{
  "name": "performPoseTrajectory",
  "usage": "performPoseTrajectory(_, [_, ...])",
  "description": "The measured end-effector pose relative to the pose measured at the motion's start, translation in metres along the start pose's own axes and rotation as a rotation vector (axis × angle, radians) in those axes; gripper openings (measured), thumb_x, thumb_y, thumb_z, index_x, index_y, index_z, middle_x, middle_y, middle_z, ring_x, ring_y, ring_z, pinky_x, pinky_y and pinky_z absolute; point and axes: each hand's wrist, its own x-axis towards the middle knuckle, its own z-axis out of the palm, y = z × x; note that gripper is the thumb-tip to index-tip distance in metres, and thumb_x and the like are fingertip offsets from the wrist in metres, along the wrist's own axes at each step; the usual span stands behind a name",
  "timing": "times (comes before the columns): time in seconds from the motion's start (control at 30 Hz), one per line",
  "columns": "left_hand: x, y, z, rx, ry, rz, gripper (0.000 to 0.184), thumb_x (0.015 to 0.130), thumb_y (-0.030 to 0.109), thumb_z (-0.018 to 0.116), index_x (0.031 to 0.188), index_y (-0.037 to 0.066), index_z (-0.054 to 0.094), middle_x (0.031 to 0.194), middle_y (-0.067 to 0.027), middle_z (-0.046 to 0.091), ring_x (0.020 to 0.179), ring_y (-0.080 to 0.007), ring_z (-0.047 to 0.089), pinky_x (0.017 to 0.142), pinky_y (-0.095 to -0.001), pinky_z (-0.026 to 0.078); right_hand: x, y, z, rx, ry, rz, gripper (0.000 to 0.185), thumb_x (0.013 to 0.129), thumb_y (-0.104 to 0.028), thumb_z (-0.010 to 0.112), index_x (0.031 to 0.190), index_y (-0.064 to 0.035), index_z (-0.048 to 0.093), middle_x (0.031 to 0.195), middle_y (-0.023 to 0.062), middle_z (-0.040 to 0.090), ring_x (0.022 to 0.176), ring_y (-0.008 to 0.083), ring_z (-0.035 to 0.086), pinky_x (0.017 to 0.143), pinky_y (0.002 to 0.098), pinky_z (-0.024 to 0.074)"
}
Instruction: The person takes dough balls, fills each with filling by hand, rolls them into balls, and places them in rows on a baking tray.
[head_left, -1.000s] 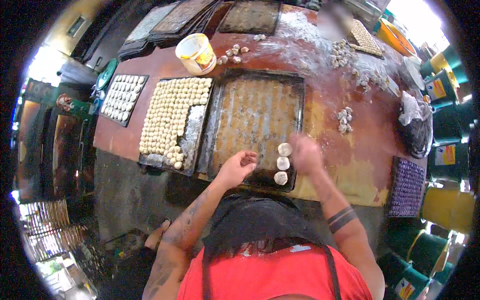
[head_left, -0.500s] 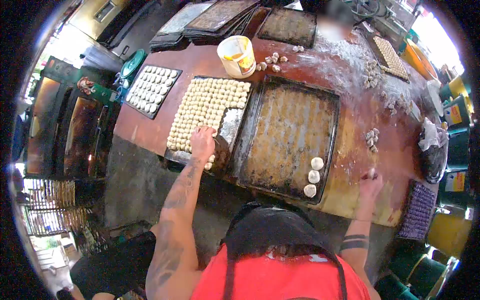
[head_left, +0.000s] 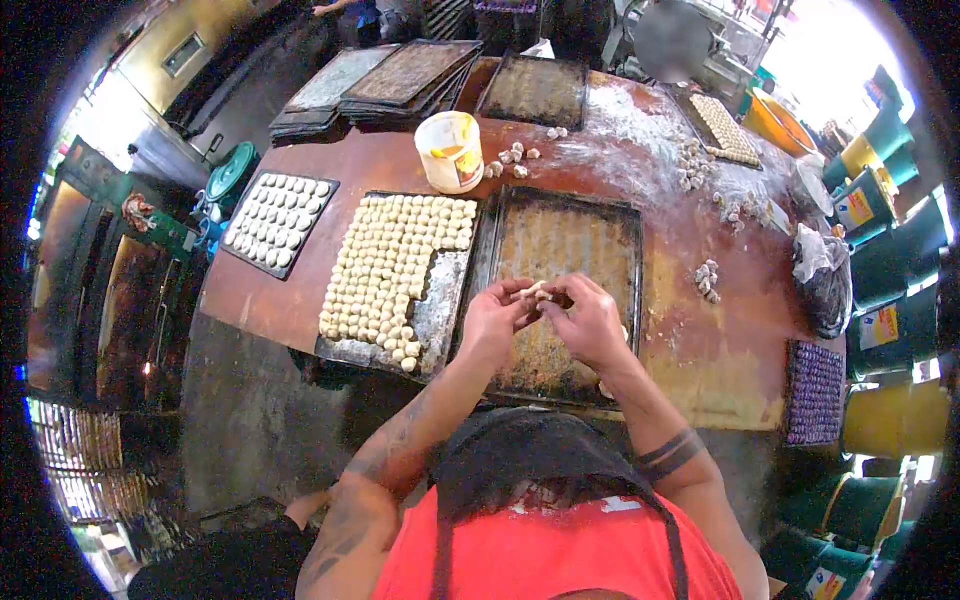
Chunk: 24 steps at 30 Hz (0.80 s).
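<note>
My left hand and my right hand meet above the dark, worn baking tray. Between the fingertips of both is a small piece of pale dough, pinched and partly covered by the fingers. Left of that tray lies another tray, packed with rows of small dough balls; a bare strip shows along its right side. Larger dough rounds on the worn tray are mostly hidden behind my right hand and forearm.
A white bucket stands behind the trays. At far left is a tray of flat dough rounds. Stacked trays sit at the back. Small dough clumps and flour lie rightward, with a purple-filled tray at the table's edge.
My left hand has left the packed dough balls and moved right. My right hand has come left from the bare tabletop. Both now hold dough over the worn tray. The camera view has shifted.
</note>
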Motion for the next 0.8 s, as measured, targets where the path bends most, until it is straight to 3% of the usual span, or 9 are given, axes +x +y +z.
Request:
performPoseTrajectory(0.13, [0.001,-0.005,-0.002,-0.032,-0.121,0.063,0.035,0.095,0.001,0.059,0.13,-0.001,0.055,0.118,-0.0094,0.065,0.107,-0.017,0.063,0.095,-0.0311,0.052,-0.004,-0.003,0.016,-0.136,0.039,-0.235,0.037,0.079,0.002,0.068,0.116,-0.0027,0.066,0.107,0.0155,0.062,0.101,0.0332,0.062,0.089,0.0367,0.0515])
performPoseTrajectory(0.17, [0.002,-0.008,-0.004,-0.016,-0.132,0.08,0.035,0.095,0.001,0.06,0.13,-0.001,0.055,0.117,-0.0092,0.065,0.106,-0.0168,0.063,0.095,-0.031,0.052,-0.008,-0.008,0.016,-0.164,0.087,-0.158,0.037,0.081,-0.002,0.071,0.117,-0.0031,0.067,0.112,0.0132,0.06,0.104,0.0283,0.062,0.086,0.0353,0.0515])
performPoseTrajectory(0.3, [-0.004,0.014,0.005,0.263,-0.156,0.247,0.035,0.093,0.003,0.064,0.128,-0.001,0.057,0.112,-0.0085,0.068,0.102,-0.0165,0.064,0.092,-0.0305,0.052,0.007,-0.017,-0.02,0.214,-0.192,0.251,0.03,0.089,-0.009,0.071,0.117,-0.0018,0.065,0.105,0.0063,0.064,0.094,0.0161,0.063,0.08,0.0312,0.0519])
performPoseTrajectory(0.4, [-0.003,0.013,0.015,-0.079,-0.179,0.181,0.036,0.092,0.004,0.067,0.126,-0.002,0.058,0.109,-0.0089,0.069,0.098,-0.0157,0.065,0.088,-0.0302,0.053,0.005,-0.009,-0.018,0.681,-0.109,0.365,0.024,0.093,-0.01,0.067,0.116,-0.0017,0.061,0.101,0.0045,0.066,0.091,0.0143,0.064,0.076,0.0292,0.0528])
performPoseTrajectory(0.5, [-0.003,0.028,0.027,-0.123,-0.19,0.079,0.038,0.091,0.007,0.069,0.126,-0.003,0.057,0.11,-0.0096,0.069,0.096,-0.0157,0.066,0.086,-0.0302,0.054,0.011,-0.009,-0.01,0.827,0.092,0.437,0.023,0.094,-0.009,0.066,0.115,-0.0024,0.058,0.102,0.0046,0.066,0.089,0.0128,0.064,0.073,0.0285,0.0538])
performPoseTrajectory(0.53, [-0.002,0.028,0.027,0.094,-0.142,0.187,0.038,0.092,0.008,0.069,0.126,-0.003,0.057,0.109,-0.0094,0.069,0.097,-0.0156,0.066,0.085,-0.03,0.054,0.011,-0.01,-0.004,0.851,0.156,0.444,0.023,0.094,-0.009,0.066,0.115,-0.0023,0.058,0.102,0.0048,0.066,0.088,0.0127,0.064,0.073,0.0287,0.0539])
performPoseTrajectory(0.6, [0.003,0.026,0.026,0.532,-0.047,0.403,0.037,0.093,0.011,0.069,0.125,-0.003,0.057,0.108,-0.0088,0.068,0.097,-0.0156,0.066,0.085,-0.0296,0.054,0.009,-0.01,-0.003,0.644,0.231,0.343,0.019,0.093,-0.008,0.066,0.11,-0.0027,0.061,0.1,0.0041,0.065,0.089,0.0128,0.063,0.076,0.0293,0.0527])
performPoseTrajectory(0.7, [-0.007,0.007,0.041,0.251,-0.087,0.627,0.034,0.095,0.013,0.067,0.123,-0.003,0.058,0.108,-0.0076,0.067,0.096,-0.0152,0.066,0.083,-0.0284,0.055,0.013,-0.031,-0.024,0.087,0.346,0.112,0.01,0.089,-0.005,0.067,0.099,-0.0026,0.068,0.1,0.0056,0.065,0.093,0.0172,0.063,0.081,0.0316,0.0511])
performPoseTrajectory(0.8, [0.005,0.02,0.038,-0.16,-0.212,0.112,0.032,0.094,0.011,0.067,0.122,-0.003,0.058,0.11,-0.0075,0.066,0.097,-0.0153,0.066,0.083,-0.0276,0.056,0.01,-0.043,-0.025,-0.184,0.322,-0.142,0.017,0.086,-0.004,0.068,0.103,-0.0044,0.071,0.108,0.0088,0.067,0.101,0.0253,0.064,0.088,0.0365,0.0509])
